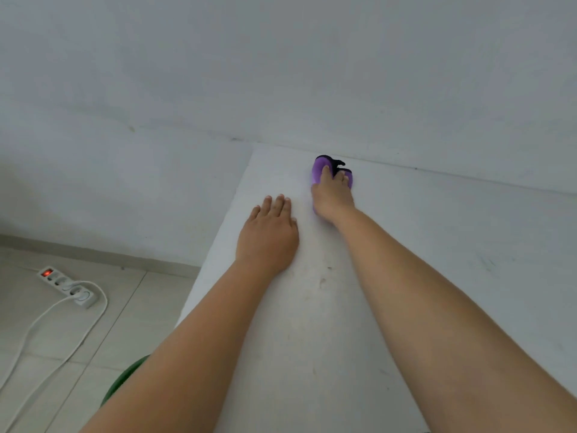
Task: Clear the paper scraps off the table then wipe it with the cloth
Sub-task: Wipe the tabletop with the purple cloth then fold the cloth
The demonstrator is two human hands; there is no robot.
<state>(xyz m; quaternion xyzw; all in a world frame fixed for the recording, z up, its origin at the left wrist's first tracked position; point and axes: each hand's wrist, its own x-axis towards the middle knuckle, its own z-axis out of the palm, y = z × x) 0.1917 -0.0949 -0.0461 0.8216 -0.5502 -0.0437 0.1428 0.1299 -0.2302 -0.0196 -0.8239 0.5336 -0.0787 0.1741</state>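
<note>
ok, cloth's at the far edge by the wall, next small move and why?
Probably draw the right hand back toward the body, dragging the purple cloth along the table. It sits at the far edge near the wall, and smudges show nearer in. The left hand rests flat on the table.

soft even daylight, faint shadows, slightly blurry, perhaps wide-angle bowing

Your right hand point(332, 198) has the cloth point(321, 171) near the table's point(468, 245) far edge; the wall point(281, 73) blocks further reach. Left hand point(268, 235) lies flat just beside it, blocking leftward passes. Bare tabletop runs open to the right.
</note>
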